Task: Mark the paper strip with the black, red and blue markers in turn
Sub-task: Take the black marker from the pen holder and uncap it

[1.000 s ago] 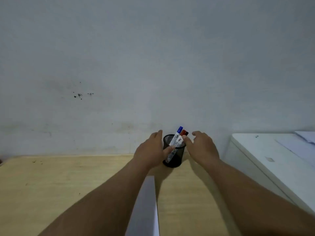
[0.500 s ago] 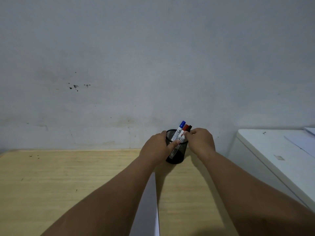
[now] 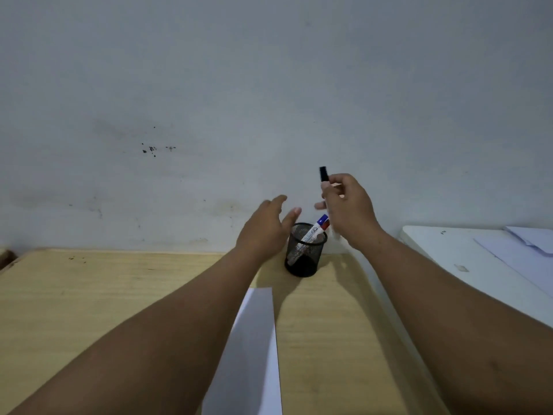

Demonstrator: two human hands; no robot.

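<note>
My right hand [image 3: 348,212] holds the black marker [image 3: 323,174] lifted above the black mesh pen cup [image 3: 303,253]; its black cap sticks up over my fingers, and its body is mostly hidden by the hand. The blue marker [image 3: 317,230] leans inside the cup, with the red marker [image 3: 327,224] just showing behind it. My left hand [image 3: 264,229] hovers open just left of the cup, fingers spread, apart from it. A long white paper strip [image 3: 254,348] lies on the wooden table [image 3: 89,295] in front of the cup, running toward me.
A grey wall stands right behind the cup. A white cabinet top [image 3: 466,265] with loose white sheets [image 3: 526,244] sits to the right of the table, a little higher.
My right hand has pulled the black marker up out of the cup. My left hand has let go of the cup and opened beside it.
</note>
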